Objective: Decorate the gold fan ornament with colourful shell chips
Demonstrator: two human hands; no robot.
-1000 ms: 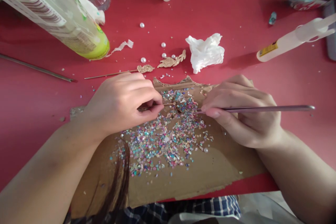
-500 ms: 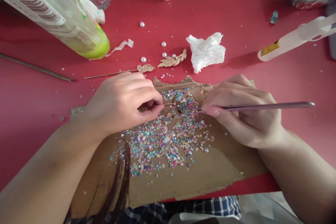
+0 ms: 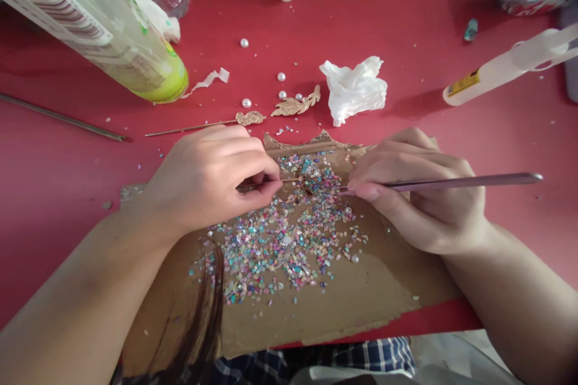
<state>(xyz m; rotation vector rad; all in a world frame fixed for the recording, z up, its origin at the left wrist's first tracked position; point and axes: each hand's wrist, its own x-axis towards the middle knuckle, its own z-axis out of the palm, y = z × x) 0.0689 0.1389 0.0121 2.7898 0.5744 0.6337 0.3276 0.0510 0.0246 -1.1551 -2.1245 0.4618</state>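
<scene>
okay, torn cardboard (image 3: pixel 316 319) under both hands, crushed shell chips (image 3: pixel 280 246) heaped just below the fingers; left hand (image 3: pixel 212 177) curled, its fingers (image 3: pixel 262 159) pinching a thin wire stem (image 3: pixel 266 181); right hand (image 3: pixel 415 192) with fingers (image 3: pixel 397 159) pressed together around slim metal tweezers (image 3: pixel 451 182); and between both sets of fingertips, a small gold wire ornament (image 3: pixel 310 181), tweezer tip right at its edge, a pearl (image 3: pixel 246 103) beyond the left fingers
</scene>
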